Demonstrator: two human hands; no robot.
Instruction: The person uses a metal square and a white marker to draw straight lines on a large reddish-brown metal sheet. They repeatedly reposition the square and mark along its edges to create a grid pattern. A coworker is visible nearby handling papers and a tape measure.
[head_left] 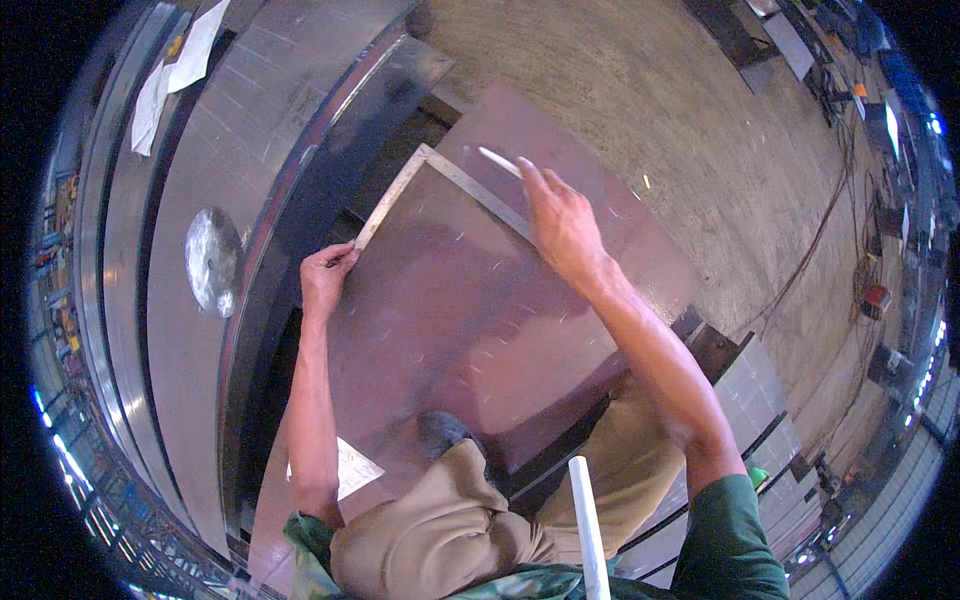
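A worn metal L-shaped try square [425, 157] lies on a reddish-brown steel plate [520, 350], its corner pointing away from me. My left hand [322, 280] pinches the near end of the square's left arm between thumb and fingers. Over the end of the other arm is my right hand [562, 222], closed around a slim white marking stick [500, 161] that points left. The stick's tip is just beyond the square's right arm; whether it touches the plate I cannot tell. My right hand hides that arm's end.
Long dark steel beams [340, 130] run along my left, with a shiny metal disc [212, 262] on one. White paper sheets [185, 70] lie far left. A white piece [355, 468] rests by my left forearm. A pale rod [588, 520] stands in front of me. Cables [810, 240] cross the floor right.
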